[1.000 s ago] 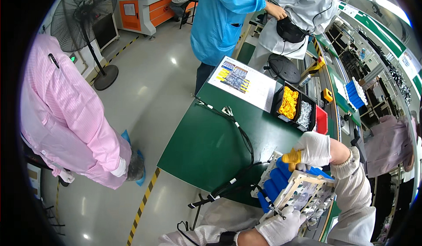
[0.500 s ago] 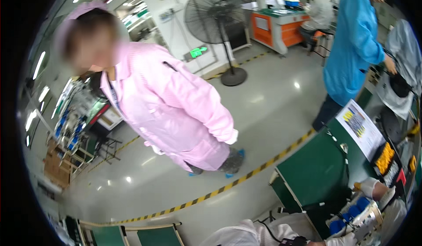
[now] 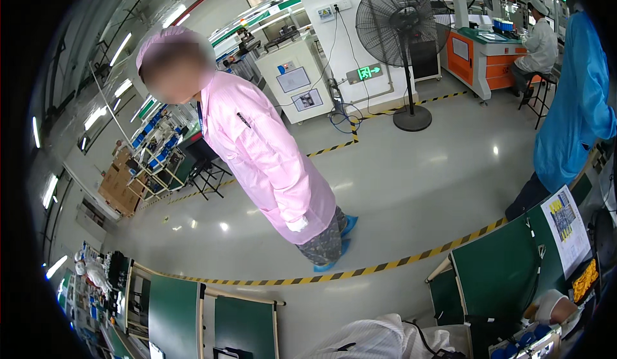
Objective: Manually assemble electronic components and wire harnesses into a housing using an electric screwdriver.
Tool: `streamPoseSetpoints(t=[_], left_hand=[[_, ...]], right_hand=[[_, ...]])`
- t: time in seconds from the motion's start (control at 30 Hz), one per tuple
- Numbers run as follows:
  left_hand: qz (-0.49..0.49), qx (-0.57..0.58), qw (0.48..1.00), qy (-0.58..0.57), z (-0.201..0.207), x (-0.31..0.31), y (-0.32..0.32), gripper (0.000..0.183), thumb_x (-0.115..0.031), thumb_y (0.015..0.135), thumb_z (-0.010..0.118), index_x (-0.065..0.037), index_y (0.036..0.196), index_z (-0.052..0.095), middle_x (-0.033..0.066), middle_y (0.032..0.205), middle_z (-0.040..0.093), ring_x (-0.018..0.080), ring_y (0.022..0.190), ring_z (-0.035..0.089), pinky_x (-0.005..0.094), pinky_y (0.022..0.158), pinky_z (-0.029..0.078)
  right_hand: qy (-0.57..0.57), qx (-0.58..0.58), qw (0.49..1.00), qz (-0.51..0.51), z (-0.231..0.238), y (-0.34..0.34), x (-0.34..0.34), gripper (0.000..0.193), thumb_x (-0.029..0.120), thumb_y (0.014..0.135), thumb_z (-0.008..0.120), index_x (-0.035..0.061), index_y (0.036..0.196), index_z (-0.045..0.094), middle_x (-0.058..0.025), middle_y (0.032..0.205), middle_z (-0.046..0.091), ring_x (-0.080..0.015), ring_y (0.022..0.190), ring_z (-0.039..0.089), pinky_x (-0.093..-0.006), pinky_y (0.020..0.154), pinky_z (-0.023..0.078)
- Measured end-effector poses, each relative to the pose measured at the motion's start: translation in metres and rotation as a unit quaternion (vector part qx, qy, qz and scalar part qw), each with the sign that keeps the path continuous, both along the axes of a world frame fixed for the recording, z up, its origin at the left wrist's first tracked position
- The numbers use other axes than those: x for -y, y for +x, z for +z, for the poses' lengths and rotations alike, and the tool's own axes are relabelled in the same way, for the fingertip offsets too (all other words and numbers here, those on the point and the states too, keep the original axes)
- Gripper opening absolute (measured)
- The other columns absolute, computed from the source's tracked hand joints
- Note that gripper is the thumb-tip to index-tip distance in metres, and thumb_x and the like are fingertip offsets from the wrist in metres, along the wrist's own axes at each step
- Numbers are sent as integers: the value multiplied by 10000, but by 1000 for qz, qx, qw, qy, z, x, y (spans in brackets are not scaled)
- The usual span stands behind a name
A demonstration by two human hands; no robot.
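A white striped sleeve (image 3: pixel 385 336) of my left arm comes in at the lower edge, with a black band at its wrist. My left hand itself is below the picture. At the lower right rim, my right hand (image 3: pixel 554 309), partly covered in white, is beside a metal fixture (image 3: pixel 546 346) with blue round parts (image 3: pixel 514 349). Its fingers are too small and bent by the rim to show what they hold. Next to it lies a black tray of yellow parts (image 3: pixel 585 280). A printed sheet (image 3: pixel 565 224) rests on the green bench (image 3: pixel 498 266).
A person in pink (image 3: pixel 263 153) stands across the yellow-black floor tape (image 3: pixel 360 272). Another in blue (image 3: pixel 572 115) is at the right; one in white (image 3: pixel 538 44) sits farther back. A black pedestal fan (image 3: pixel 403 28) stands by the wall. Green panels (image 3: pixel 173 317) are at lower left.
The view has swung left, so the fan, bench and fixture sit farther right and lower. The person in pink has turned more side-on. My left hand has dropped out of the picture.
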State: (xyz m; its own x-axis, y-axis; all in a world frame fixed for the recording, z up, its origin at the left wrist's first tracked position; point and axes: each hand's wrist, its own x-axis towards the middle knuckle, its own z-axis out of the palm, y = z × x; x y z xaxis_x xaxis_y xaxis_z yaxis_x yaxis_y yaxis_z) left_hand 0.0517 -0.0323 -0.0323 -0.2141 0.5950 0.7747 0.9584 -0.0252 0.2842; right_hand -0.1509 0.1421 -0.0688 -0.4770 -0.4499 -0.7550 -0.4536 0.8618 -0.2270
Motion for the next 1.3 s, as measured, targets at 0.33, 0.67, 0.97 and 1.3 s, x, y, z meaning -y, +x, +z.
streamPoseSetpoints(t=[0.33,0.67,0.97,1.3], left_hand=[[-87,-17,990,-111,8,-26,-8,240,-240,851,669,-26,814,769,184,764,719,389,739,717,523,696,572],[-116,20,957,-264,15,-15,-48,143,-232,864,633,-141,829,737,88,888,619,309,884,660,467,783,477],[-124,74,967,-212,23,-25,-48,167,-215,852,645,-153,875,798,83,1033,653,297,999,654,449,833,519],[-101,80,968,-215,6,-26,-38,157,-197,830,660,-122,837,797,77,949,672,297,949,667,447,804,493]], right_hand=[[30,81,993,-81,32,20,-28,337,292,923,711,120,1198,802,-169,1132,787,-293,1082,754,-384,976,567],[-327,-19,918,-225,33,-18,-30,248,28,851,727,43,1078,825,-105,1004,820,-180,902,773,-298,812,596],[-260,-239,873,-337,125,41,-55,222,18,917,691,24,1111,798,-118,1028,805,-195,922,752,-303,868,583],[-388,-414,641,-517,135,130,-75,204,127,1013,727,-19,1152,760,-91,1012,784,-149,910,731,-277,841,566]])
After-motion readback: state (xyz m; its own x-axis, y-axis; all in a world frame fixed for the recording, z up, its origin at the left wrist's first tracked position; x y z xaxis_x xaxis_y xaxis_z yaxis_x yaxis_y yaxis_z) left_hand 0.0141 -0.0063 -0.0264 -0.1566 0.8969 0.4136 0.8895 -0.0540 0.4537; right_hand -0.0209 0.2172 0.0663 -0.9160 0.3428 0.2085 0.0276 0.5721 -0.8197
